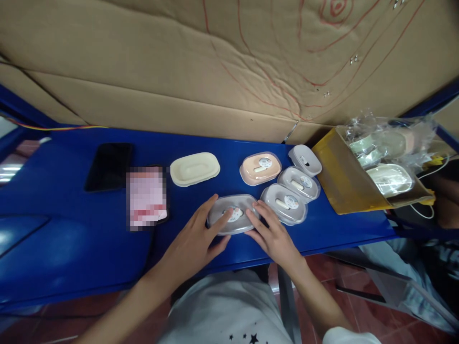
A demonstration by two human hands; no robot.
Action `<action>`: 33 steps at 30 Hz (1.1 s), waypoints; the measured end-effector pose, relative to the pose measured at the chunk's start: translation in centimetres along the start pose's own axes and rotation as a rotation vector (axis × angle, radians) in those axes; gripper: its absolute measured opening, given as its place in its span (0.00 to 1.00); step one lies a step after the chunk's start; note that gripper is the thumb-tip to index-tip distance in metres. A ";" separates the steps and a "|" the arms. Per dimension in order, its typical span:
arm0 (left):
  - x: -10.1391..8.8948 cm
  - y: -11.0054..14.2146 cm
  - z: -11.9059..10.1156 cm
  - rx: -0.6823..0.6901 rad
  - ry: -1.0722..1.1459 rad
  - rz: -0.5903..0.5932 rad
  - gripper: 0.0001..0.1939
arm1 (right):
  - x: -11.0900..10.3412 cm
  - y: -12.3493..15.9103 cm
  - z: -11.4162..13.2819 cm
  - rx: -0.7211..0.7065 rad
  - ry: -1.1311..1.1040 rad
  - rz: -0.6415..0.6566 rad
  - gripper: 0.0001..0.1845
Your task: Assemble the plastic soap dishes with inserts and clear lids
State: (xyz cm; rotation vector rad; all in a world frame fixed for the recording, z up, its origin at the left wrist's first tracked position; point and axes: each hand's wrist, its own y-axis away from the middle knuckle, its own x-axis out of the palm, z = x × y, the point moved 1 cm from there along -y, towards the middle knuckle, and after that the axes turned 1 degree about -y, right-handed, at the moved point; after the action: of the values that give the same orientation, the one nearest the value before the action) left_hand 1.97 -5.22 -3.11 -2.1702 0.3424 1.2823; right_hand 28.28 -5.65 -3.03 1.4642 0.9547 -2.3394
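Note:
My left hand and my right hand rest on either end of a grey oval soap box with a clear lid, lying near the front edge of the blue table. Both hands press on its lid with fingers spread. Just right of it lie three more lidded grey boxes in an overlapping row. A pink lidded box sits behind, and a cream box without a clear lid lies further left.
A yellow cardboard box of plastic-wrapped soap boxes stands at the right. A black phone and a pink blurred card lie at the left. A cardboard sheet walls the back.

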 end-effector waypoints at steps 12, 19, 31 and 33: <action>-2.5 -1.4 0.2 0.089 -0.088 0.012 0.25 | -3.7 5.7 -1.5 0.361 0.221 -0.379 0.24; -1.2 -1.9 -3.4 0.298 -0.173 0.077 0.28 | -4.0 4.4 -4.2 0.255 -0.064 -0.173 0.29; 0.0 -7.4 -1.1 0.133 -0.408 -0.009 0.27 | -4.0 1.2 -8.7 0.528 -0.043 -0.434 0.25; 0.3 -7.6 -0.7 0.123 -0.372 -0.002 0.29 | -4.3 0.4 -9.9 0.455 -0.115 -0.390 0.24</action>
State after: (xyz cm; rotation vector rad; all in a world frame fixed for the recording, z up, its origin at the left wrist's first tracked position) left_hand 6.35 0.41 -0.37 -1.7835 0.2581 1.5833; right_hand 37.68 -0.34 -2.35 1.3571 0.7651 -3.0490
